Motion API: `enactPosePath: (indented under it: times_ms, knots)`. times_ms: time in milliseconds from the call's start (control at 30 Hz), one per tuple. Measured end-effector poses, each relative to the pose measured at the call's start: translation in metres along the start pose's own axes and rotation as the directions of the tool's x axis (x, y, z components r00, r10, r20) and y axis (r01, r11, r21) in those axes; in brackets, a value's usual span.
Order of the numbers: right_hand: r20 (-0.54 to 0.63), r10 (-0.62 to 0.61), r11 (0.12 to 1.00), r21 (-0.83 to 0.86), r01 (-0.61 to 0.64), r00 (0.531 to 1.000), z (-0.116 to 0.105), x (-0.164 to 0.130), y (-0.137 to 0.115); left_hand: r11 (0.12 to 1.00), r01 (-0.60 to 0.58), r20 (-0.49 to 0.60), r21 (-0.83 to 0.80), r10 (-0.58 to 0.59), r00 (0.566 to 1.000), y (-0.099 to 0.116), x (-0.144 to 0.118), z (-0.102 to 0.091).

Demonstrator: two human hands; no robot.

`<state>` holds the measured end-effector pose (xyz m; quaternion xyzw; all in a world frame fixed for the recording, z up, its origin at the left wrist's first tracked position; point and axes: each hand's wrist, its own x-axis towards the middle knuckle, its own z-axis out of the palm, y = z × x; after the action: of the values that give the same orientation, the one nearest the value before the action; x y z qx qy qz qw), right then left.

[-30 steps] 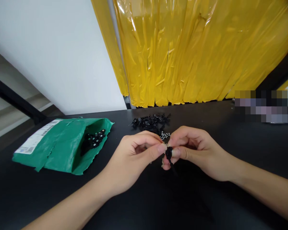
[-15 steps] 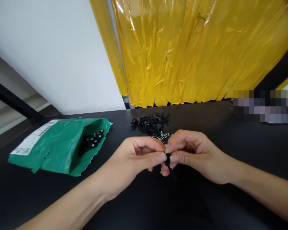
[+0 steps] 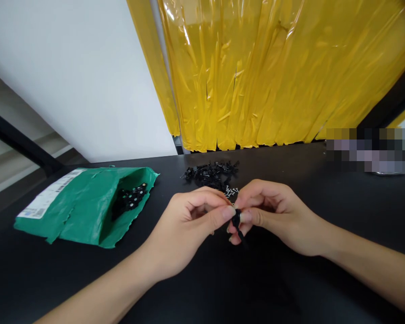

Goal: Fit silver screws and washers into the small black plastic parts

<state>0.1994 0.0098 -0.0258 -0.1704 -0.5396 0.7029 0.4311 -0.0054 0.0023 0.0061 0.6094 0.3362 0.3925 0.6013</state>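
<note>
You are pinching a small black part [image 3: 236, 220] between left hand [image 3: 185, 229] and right hand [image 3: 273, 216] just above the black table [image 3: 290, 288], apparently mid-assembly near the screws [image 3: 231, 192]; next likely needs steady fingertip alignment.

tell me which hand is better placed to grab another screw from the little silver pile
Probably the left hand. The right hand pinches the small black part, while the left only touches it at the fingertips. The silver screws lie just beyond both hands.
</note>
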Motion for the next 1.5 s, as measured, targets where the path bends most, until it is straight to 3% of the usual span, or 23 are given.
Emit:
enactPosePath:
  times_ms: [200,300,500,700,767,833,867,900,933,1000,1067,1100,1167,1233,1267,1333,1433,1467,1500]
  knots:
    - [0.002,0.009,0.999,-0.050,-0.009,1.000,0.001,-0.001,0.000,0.978,0.063,0.066,-0.201,-0.050,0.997,0.001,0.000,0.002]
    - [0.002,0.002,0.999,-0.045,-0.002,1.000,0.001,-0.002,-0.001,0.971,0.085,0.089,-0.223,-0.066,0.994,-0.002,0.000,0.000]
    - [-0.002,-0.016,0.998,-0.067,0.016,1.000,0.000,-0.001,0.000,0.980,0.123,0.093,-0.154,-0.110,0.990,-0.007,-0.001,-0.003]
    - [-0.055,-0.037,0.979,-0.201,0.026,0.998,0.001,-0.002,0.004,0.994,0.070,0.080,-0.082,-0.063,0.995,-0.006,-0.001,0.003]
    - [-0.090,-0.055,0.963,-0.270,0.029,0.994,0.001,-0.002,0.004,0.999,0.053,0.057,0.000,-0.053,0.997,-0.003,-0.001,0.001]
    - [-0.135,-0.074,0.941,-0.337,0.025,0.988,0.001,-0.003,0.004,0.977,0.018,-0.005,0.214,-0.018,1.000,0.003,0.000,-0.009]
    - [-0.154,-0.084,0.930,-0.367,0.022,0.985,0.000,-0.003,0.003,0.926,0.004,-0.052,0.378,0.017,0.998,0.008,0.000,-0.016]
    - [-0.168,-0.094,0.918,-0.396,0.020,0.981,0.000,-0.003,0.002,0.810,-0.021,-0.097,0.586,0.096,0.991,0.013,0.000,-0.026]
    - [-0.180,-0.101,0.907,-0.422,0.016,0.978,0.000,-0.003,0.002,0.637,-0.038,-0.111,0.770,0.193,0.975,0.018,0.000,-0.036]
    - [-0.195,-0.108,0.886,-0.464,0.005,0.975,-0.001,-0.003,0.001,0.239,-0.005,-0.075,0.971,0.325,0.943,0.028,-0.001,-0.060]
    - [-0.196,-0.111,0.867,-0.498,-0.002,0.974,-0.002,-0.003,0.000,-0.049,0.178,-0.156,0.983,0.297,0.942,0.035,-0.003,-0.082]
    - [-0.194,-0.109,0.858,-0.514,-0.007,0.975,-0.003,-0.003,0.000,-0.126,0.270,-0.229,0.954,0.271,0.935,0.036,-0.004,-0.092]
    - [-0.193,-0.103,0.838,-0.546,-0.019,0.976,-0.003,-0.003,0.001,-0.193,0.428,-0.377,0.883,0.254,0.891,0.035,-0.007,-0.108]
    - [-0.191,-0.092,0.818,-0.574,-0.035,0.977,-0.003,-0.003,0.001,-0.180,0.464,-0.428,0.867,0.205,0.880,0.031,-0.008,-0.120]
    - [-0.190,-0.089,0.810,-0.585,-0.040,0.978,-0.003,-0.004,0.001,-0.142,0.525,-0.479,0.839,0.264,0.837,0.029,-0.008,-0.125]
    - [-0.185,-0.088,0.799,-0.599,-0.042,0.979,-0.003,-0.005,0.000,-0.038,0.541,-0.505,0.840,0.309,0.806,0.027,-0.008,-0.130]
    - [-0.181,-0.083,0.772,-0.634,-0.052,0.980,-0.002,-0.006,0.000,0.071,0.470,-0.466,0.880,0.317,0.826,0.029,-0.005,-0.124]
    - [-0.182,-0.091,0.753,-0.656,-0.052,0.979,-0.003,-0.006,0.001,0.220,0.397,-0.452,0.891,0.360,0.816,0.031,-0.003,-0.117]
    - [-0.184,-0.106,0.730,-0.682,-0.049,0.977,-0.003,-0.005,0.001,0.456,0.241,-0.429,0.856,0.368,0.825,0.033,-0.002,-0.108]
